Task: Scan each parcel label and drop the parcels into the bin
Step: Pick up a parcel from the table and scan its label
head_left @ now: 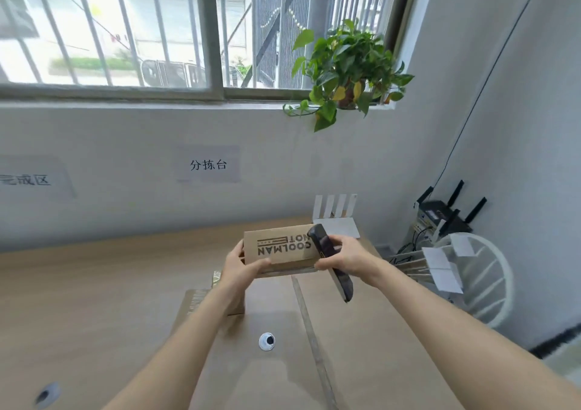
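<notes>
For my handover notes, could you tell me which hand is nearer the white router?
Right. The right hand, gripping the scanner, is just below the white router; the left hand holds the box's far end.

Two bare forearms enter from six o'clock, with no sleeve, glove, watch or ring showing on either. The left hand (242,268), toward nine o'clock, and the right hand (344,257), toward three o'clock, are both bare. Fingernails are too blurred to make out.
</notes>
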